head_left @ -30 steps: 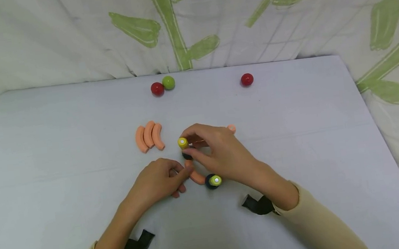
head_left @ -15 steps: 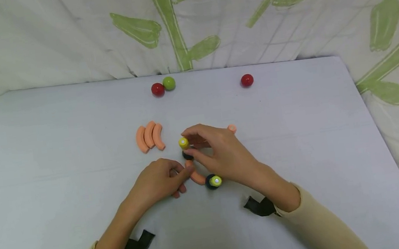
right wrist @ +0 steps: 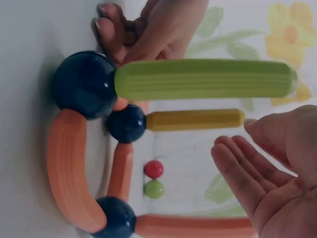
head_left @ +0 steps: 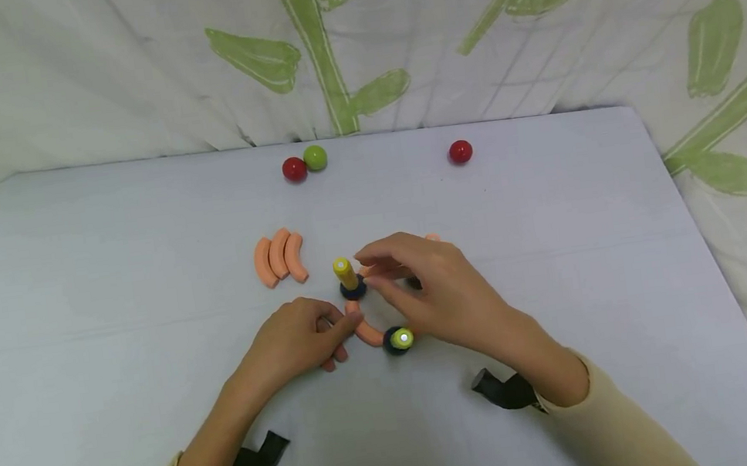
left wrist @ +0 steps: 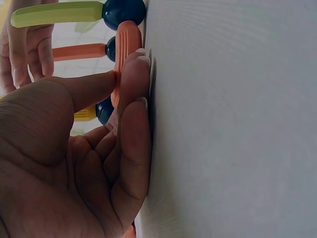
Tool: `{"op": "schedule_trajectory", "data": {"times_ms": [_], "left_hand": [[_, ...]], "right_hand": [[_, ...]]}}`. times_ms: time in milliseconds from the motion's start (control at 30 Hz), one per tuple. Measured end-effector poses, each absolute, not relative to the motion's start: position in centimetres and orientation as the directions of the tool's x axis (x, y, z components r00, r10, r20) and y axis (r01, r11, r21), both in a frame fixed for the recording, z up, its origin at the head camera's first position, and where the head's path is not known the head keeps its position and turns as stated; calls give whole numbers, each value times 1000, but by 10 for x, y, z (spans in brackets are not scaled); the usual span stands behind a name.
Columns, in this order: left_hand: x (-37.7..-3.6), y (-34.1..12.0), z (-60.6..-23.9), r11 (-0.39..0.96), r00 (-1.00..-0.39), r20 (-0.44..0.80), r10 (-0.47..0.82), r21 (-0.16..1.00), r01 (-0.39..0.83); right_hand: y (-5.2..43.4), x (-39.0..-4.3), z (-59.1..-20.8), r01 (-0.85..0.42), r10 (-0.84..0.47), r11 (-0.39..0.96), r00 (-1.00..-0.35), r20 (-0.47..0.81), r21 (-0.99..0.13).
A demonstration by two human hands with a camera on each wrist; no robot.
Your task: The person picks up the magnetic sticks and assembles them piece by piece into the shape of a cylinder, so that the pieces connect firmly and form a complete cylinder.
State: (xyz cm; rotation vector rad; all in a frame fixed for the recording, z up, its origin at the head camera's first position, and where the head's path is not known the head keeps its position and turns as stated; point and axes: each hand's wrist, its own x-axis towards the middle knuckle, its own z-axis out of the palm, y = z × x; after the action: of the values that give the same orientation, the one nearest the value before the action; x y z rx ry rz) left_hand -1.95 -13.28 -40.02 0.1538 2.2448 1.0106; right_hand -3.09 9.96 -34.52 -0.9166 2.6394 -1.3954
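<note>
Cloth [head_left: 429, 1] with leaves backs the tabletop [head_left: 553, 211]. Left fingers [left wrist: 134, 82] pinch a curved orange stick [left wrist: 128, 37]; right fingers [right wrist: 240, 181] part loosely, empty.

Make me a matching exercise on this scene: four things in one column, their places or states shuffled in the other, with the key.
Things:
1. left hand
2. green ball
3. yellow rod
4. right hand

Places or states:
A. standing upright on a dark blue ball
B. holding nothing, fingers apart from the nearby rod
C. pinching a curved orange rod
D. beside a red ball, near the far edge of the table

Pairs: 1-C, 2-D, 3-A, 4-B
</note>
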Motion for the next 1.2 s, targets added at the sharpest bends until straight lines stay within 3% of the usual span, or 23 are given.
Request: {"op": "schedule_trajectory", "data": {"times_ms": [133,433,600,867,1200], "left_hand": [[-20,-133,-402,691,-774,-523,358,705,-157],[-20,-132,-402,705,-765,-544,345,688,-171],[-19,-132,-402,703,-766,-542,345,690,-172],[-19,-133,-402,703,-769,-535,351,693,-161],[-20,-133,-405,701,-768,-534,354,695,-160]], "right_hand": [[109,-30,-338,-477,-491,406,-833,254,-780],[139,-41,-323,-572,-352,324,-812,466,-753],[152,-52,-321,-569,-262,353,-822,505,-743],[176,-89,-332,-537,-213,459,-840,499,-708],[200,-131,-361,-347,-141,656,-929,343,-670]]}}
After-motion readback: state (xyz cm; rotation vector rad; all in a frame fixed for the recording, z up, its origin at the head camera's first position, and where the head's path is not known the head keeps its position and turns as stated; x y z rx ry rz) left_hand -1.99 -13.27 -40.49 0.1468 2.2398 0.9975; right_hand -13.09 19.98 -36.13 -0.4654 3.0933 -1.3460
